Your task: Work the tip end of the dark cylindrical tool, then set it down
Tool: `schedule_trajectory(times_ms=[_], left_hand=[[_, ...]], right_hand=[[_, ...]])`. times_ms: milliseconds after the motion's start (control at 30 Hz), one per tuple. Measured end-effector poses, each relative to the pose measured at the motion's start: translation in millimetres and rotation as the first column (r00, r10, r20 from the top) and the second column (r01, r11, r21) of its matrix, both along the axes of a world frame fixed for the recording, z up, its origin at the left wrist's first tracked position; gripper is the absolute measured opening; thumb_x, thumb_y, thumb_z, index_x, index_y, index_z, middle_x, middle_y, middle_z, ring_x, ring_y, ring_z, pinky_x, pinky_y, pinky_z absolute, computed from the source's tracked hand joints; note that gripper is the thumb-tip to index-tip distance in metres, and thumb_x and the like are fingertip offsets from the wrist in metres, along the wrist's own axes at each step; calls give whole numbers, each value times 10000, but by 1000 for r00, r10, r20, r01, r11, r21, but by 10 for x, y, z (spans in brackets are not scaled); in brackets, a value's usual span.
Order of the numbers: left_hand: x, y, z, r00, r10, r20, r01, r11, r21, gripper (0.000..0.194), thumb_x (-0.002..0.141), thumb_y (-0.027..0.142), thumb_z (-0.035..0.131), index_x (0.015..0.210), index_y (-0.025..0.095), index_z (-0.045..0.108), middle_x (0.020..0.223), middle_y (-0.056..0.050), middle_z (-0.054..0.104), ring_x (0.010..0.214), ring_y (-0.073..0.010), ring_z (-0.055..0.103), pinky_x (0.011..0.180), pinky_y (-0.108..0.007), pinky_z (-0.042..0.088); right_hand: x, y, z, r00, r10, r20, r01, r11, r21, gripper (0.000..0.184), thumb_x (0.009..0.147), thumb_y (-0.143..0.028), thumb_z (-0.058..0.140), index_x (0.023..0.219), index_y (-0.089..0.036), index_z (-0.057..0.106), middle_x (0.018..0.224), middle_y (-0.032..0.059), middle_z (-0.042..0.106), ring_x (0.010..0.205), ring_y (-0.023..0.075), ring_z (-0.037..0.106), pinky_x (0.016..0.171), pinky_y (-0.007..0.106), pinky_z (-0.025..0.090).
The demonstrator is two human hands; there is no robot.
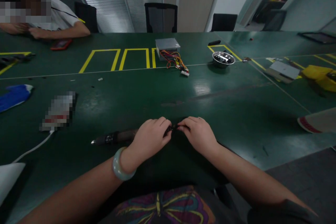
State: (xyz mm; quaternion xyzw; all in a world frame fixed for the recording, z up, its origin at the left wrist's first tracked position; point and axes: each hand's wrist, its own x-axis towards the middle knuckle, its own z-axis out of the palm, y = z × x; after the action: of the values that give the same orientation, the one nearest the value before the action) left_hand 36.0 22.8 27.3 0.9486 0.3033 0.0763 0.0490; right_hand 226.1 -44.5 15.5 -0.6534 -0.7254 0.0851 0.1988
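Note:
My left hand (151,136) and my right hand (198,133) meet over the near middle of the green table (162,94). Both have curled fingers pinching a small dark part (173,127) between them; I cannot make out what it is. A pale green bangle (119,166) sits on my left wrist. Just left of my left hand lies an electric screwdriver (112,137), tip pointing left, its rear end hidden behind the hand.
A grey power supply (168,46) with coloured wires (177,62) sits mid-table beside yellow tape outlines. A steel bowl (223,58) stands to its right. A blue glove (14,96) and white cable (34,148) lie left. Another person's arm (57,34) rests far left. Yellow box (319,76) at right.

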Motion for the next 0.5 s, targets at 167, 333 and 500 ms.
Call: schedule_trajectory(times_ms=[167,333,500], left_hand=[[-20,-36,-49,998,-11,66,13,999,-39,110,916,269,503,952,199,580,909,-36,625,816,-190,586,733,-337,431],[-16,-17,-66,996,-10,94,15,998,-54,140,931,278,488,970,193,591,896,-38,644,797,-181,594,720,-327,432],[-23,-7,-86,998,-18,66,21,998,-52,126,932,280,501,946,196,594,889,-28,640,789,-181,589,721,-330,428]], right_hand=[[49,-3,-29,999,21,-33,-20,1000,8,111,917,-280,588,951,-219,675,911,16,688,871,156,610,818,310,398],[122,-11,-53,994,107,9,-107,993,49,136,918,-285,582,958,-226,698,918,24,691,858,156,610,798,311,387],[140,-28,-69,975,201,94,-211,971,113,191,945,-299,536,982,-214,704,880,33,684,809,156,588,790,314,366]])
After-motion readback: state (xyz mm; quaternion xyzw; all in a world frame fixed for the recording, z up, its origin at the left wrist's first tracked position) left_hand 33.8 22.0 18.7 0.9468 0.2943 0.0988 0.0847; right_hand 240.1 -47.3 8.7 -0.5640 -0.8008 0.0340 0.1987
